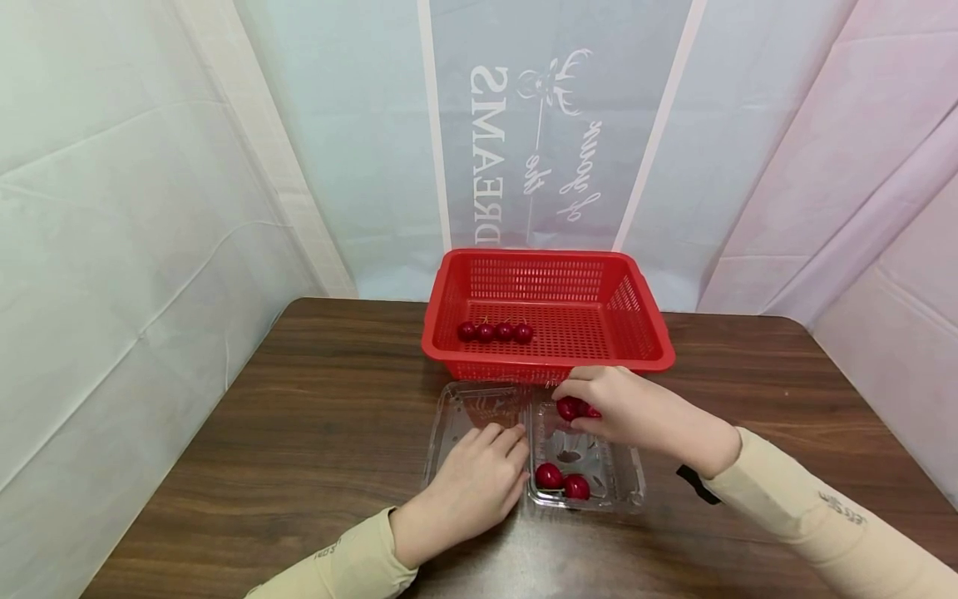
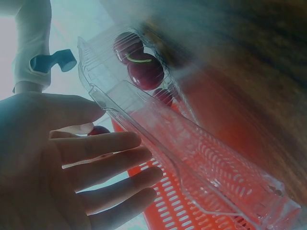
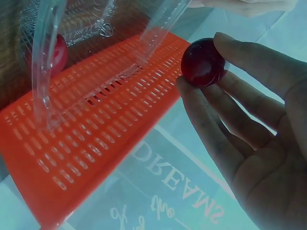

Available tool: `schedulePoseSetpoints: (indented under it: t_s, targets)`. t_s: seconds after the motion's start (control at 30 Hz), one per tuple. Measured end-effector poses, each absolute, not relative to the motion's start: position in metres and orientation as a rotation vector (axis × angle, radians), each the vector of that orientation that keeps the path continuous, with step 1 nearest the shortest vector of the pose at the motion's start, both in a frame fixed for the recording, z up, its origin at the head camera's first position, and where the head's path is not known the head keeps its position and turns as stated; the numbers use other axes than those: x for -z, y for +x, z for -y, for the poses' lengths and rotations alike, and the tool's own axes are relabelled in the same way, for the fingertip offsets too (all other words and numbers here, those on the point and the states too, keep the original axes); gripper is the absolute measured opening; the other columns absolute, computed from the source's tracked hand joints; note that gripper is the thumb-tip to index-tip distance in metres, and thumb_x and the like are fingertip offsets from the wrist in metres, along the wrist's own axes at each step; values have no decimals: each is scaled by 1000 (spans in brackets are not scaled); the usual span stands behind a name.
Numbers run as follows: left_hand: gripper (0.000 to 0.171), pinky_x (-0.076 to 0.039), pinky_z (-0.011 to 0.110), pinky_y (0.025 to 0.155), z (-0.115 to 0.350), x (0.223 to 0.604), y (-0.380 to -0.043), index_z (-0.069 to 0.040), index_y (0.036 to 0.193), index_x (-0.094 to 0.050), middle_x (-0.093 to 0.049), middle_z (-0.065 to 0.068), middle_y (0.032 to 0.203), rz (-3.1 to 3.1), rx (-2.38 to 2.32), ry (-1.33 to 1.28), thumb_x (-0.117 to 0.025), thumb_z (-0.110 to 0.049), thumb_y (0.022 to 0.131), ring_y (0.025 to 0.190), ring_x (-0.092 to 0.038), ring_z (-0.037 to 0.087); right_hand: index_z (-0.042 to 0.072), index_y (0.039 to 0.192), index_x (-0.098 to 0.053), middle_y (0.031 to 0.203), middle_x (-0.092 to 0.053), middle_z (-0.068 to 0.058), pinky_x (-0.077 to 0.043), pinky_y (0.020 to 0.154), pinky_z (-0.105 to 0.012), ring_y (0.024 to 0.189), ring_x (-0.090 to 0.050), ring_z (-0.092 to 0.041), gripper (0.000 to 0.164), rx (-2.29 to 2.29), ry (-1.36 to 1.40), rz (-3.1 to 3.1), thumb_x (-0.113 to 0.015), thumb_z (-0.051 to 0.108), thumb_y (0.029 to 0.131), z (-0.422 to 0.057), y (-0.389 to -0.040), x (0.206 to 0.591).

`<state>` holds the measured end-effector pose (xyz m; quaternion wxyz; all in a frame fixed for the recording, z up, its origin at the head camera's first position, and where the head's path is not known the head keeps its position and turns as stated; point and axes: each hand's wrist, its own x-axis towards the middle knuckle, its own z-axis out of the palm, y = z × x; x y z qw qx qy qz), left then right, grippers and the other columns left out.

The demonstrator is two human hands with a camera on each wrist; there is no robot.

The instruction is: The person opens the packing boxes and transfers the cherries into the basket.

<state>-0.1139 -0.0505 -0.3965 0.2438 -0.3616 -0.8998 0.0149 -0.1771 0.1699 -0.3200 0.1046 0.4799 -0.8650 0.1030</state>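
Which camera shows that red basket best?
The head view: the red basket shows nearly its whole rim and inside. Left wrist: part, behind the left hand and clear container. Right wrist: a slotted part, partly behind the container.

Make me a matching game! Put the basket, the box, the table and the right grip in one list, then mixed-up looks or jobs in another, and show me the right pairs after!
Things:
1. basket
2. box
3. table
4. right grip

Looks or jobs:
A. brown
B. pinching a cherry
C. red, full of little holes
D. see-through

Right pairs: 1-C, 2-D, 3-A, 4-B
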Motion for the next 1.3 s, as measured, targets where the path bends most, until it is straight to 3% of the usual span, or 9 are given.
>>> schedulePoseSetpoints:
  t_s: [0.93,1.3]
  targets:
    - [26,-47,28,72,50,395,-114,-14,100,-67,-66,3,115,2470,-36,-994,-62,-35,86,97,-60,17,11,97,-69,86,-64,1,-53,64,-24,72,-61,-10,31,-264,1365,2580,-83,13,69,-170,-179,300]
    - [27,-47,27,71,50,395,-114,-13,101,-68,-67,3,115,2469,-44,-995,-63,-35,86,96,-60,16,7,98,-70,88,-65,-3,-54,65,-27,75,-64,-13,34,-238,1325,2597,-84,7,67,-174,-194,299]
